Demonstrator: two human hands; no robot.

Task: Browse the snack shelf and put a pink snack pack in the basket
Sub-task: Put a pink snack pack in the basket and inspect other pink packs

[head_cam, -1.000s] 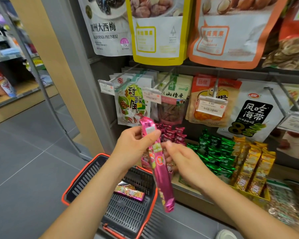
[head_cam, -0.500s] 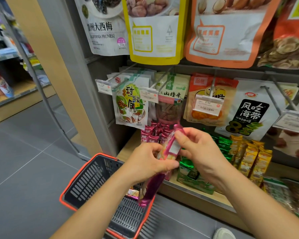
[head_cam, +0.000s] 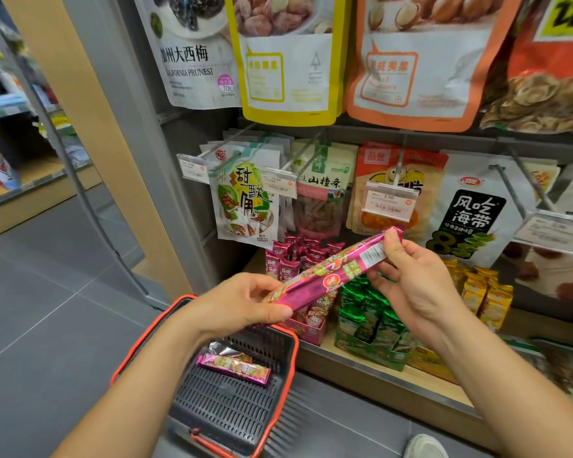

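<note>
A long pink snack pack [head_cam: 331,271] lies slanted between both hands, in front of the shelf and above the basket's far rim. My left hand [head_cam: 245,304] pinches its lower left end. My right hand [head_cam: 411,279] pinches the upper right end, by the white barcode label. Below on the floor stands a black basket with a red rim [head_cam: 288,368]. Another pink snack pack [head_cam: 235,368] lies inside the basket.
The wooden shelf [head_cam: 394,378] carries display boxes of pink [head_cam: 295,259], green [head_cam: 371,319] and yellow packs [head_cam: 483,292]. Snack bags hang on hooks with price tags [head_cam: 389,201] above. A grey upright [head_cam: 139,133] and grey tiled floor [head_cam: 47,309] lie left. A shoe tip [head_cam: 425,447] shows at the bottom.
The pink pack has turned from hanging nearly upright to lying slanted across, its label end now raised to the right. My right hand moved up and right; my left hand now holds the lower end.
</note>
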